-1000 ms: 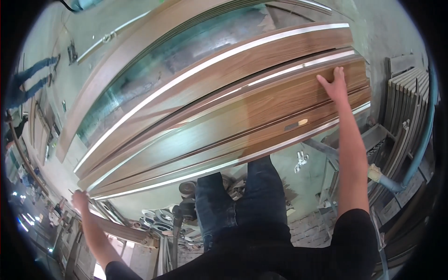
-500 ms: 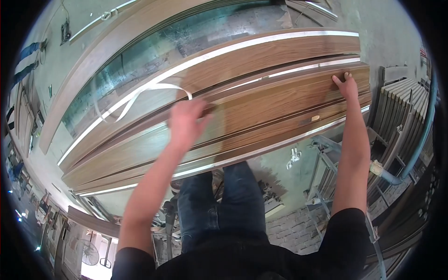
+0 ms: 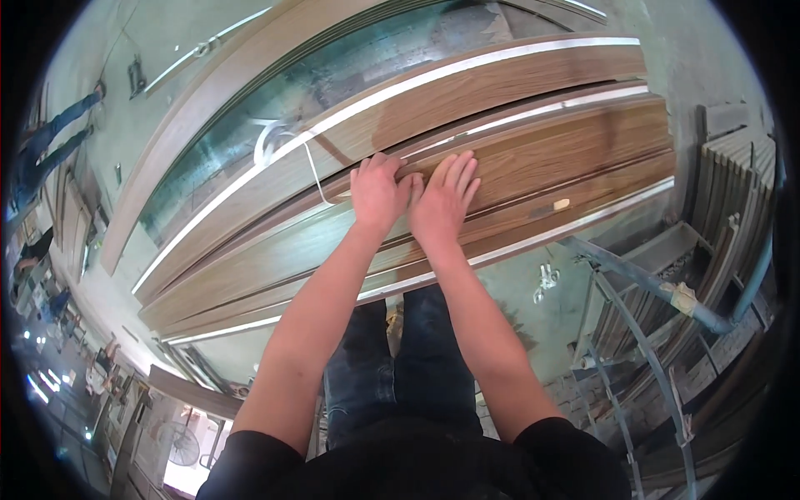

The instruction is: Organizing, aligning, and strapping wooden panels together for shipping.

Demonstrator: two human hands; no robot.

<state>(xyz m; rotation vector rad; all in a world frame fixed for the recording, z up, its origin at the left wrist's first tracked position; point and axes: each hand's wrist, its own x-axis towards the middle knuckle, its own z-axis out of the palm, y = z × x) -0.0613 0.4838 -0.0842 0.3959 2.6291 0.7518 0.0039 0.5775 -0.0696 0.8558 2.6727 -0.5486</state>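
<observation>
Long brown wood-grain boards (image 3: 567, 137) lie side by side across the middle, with white lines along some of their edges. My left hand (image 3: 379, 193) rests over a board edge with its fingers bent and closed. A thin, loose white strip (image 3: 313, 171) loops up from the boards and runs in under that hand. What lies beneath the fingertips is hidden. Close beside it, thumb nearly touching the left hand, my right hand (image 3: 442, 200) lies on the board with fingers stretched out. A small pale tag (image 3: 562, 204) sits on the nearer board to the right.
Beyond the boards lies a long curved-looking profile (image 3: 187, 125) on a greenish surface. At the right, a rack of upright panels (image 3: 737, 179) stands near a metal frame with a blue hose (image 3: 750, 287). A person's legs (image 3: 54, 142) show at the far left.
My right hand has come left from the boards' far right end to beside my left hand. The left hand has moved slightly right, and the white strip's loop has changed shape.
</observation>
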